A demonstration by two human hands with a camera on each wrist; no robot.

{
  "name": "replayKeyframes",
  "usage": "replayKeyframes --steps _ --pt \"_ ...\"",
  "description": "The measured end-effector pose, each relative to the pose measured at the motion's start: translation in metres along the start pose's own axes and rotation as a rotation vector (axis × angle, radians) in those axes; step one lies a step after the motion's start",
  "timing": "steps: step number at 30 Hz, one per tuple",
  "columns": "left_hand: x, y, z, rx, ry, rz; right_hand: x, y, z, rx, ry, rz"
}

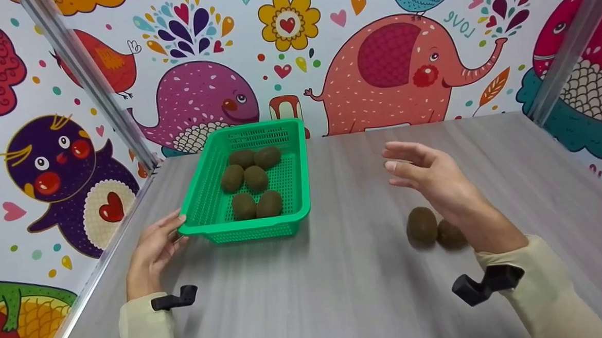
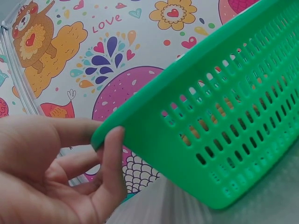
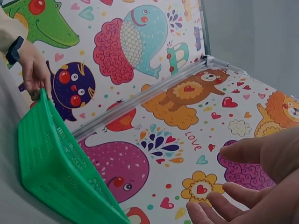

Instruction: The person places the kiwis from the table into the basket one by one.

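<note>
A green plastic basket (image 1: 255, 224) with slotted walls stands on the table at the left. Inside it lie several brown kiwis (image 1: 256, 179), grouped in pairs. My left hand (image 1: 153, 249) pinches the basket's near left corner; in the left wrist view the thumb and a finger (image 2: 77, 132) grip its rim. To the right of the basket, my right hand (image 1: 430, 177) hovers above the table, fingers extended, holding nothing. Two more kiwis lie below that hand: one kiwi (image 1: 422, 227) is fully visible, and the other kiwi (image 1: 451, 234) is partly hidden by the right wrist.
The grey wood-grain table (image 1: 337, 270) extends between the basket and the right-hand kiwis. Behind it rises a wall (image 1: 318, 101) printed with cartoon animals, and a metal post (image 1: 90, 82) stands at the left corner. Each wrist carries a black camera mount (image 1: 176, 298).
</note>
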State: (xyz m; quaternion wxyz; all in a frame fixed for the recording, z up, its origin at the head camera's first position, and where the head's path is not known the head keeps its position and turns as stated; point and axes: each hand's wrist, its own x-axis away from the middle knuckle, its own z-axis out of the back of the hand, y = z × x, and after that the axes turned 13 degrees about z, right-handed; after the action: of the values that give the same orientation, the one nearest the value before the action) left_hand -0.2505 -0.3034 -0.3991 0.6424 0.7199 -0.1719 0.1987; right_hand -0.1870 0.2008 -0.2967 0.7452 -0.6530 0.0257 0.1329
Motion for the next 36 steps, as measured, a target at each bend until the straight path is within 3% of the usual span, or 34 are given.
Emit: replayKeyframes --steps 17,26,36 --pt "0.001 -0.001 0.0 -0.005 -0.001 -0.014 0.029 0.038 0.046 0.167 0.066 -0.126" --pt "0.001 0.0 0.0 -0.012 0.007 -0.016 0.041 0.067 0.068 0.155 0.087 -0.181" --pt "-0.001 0.0 0.0 -0.009 -0.009 -0.01 0.048 0.091 0.085 0.252 0.097 -0.237"
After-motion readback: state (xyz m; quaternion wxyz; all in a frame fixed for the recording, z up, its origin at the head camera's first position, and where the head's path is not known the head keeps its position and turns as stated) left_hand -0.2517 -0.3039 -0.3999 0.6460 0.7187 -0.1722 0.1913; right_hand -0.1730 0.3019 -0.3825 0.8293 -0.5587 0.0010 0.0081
